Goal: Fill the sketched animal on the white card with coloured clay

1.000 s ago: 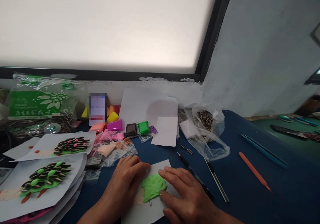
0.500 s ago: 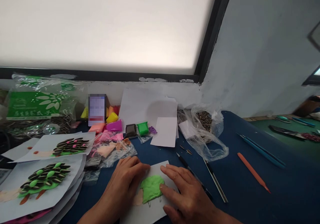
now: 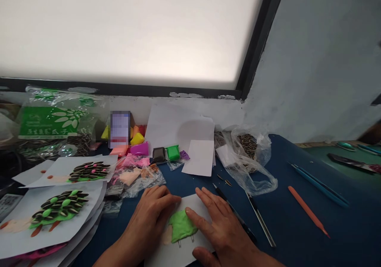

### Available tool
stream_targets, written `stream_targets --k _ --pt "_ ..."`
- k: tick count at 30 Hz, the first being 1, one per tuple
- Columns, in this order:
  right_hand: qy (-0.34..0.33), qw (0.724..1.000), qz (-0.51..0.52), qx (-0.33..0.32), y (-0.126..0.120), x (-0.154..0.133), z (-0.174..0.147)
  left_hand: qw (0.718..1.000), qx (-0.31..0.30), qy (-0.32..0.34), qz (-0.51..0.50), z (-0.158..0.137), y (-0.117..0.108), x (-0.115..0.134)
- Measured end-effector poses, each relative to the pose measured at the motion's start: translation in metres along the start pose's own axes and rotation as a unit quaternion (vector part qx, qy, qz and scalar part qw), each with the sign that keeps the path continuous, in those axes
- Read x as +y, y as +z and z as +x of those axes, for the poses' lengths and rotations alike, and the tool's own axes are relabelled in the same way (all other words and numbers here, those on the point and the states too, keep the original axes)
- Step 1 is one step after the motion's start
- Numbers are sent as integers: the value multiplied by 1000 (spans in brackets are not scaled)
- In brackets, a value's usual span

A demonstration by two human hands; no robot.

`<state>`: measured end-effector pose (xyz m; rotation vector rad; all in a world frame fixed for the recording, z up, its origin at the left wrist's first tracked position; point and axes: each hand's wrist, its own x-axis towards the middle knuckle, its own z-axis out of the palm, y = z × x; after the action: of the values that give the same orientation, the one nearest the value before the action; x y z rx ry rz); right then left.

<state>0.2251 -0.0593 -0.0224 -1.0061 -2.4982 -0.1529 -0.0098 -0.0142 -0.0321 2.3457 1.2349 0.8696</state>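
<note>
blue tbl, hands at grn clay, clear bag mkd "瓜子"

Left hand rests at the left edge of a white sheet. Right hand, fingers spread, lies over the sheet's right side, 1 fingertip at the green clay. 2 seed-studded pictures lie to the left; an orange tool, to the right.
</note>
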Motion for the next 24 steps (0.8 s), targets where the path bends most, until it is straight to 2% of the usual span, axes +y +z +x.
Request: stream_targets --k 7,11,15,20,24 --pt "10 1000 24 -2 4 0 -1 1000 2 7 2 0 0 0" --pt "20 998 17 54 16 -4 -2 1000 6 12 -2 0 1 -2" --pt "13 998 30 57 26 -6 -1 1000 0 12 -5 0 0 -1" --pt "1 995 37 91 28 -6 1 1000 -12 4 -5 2 -2 0" --pt "0 997 29 77 29 -5 0 1000 -17 6 -5 2 -2 1"
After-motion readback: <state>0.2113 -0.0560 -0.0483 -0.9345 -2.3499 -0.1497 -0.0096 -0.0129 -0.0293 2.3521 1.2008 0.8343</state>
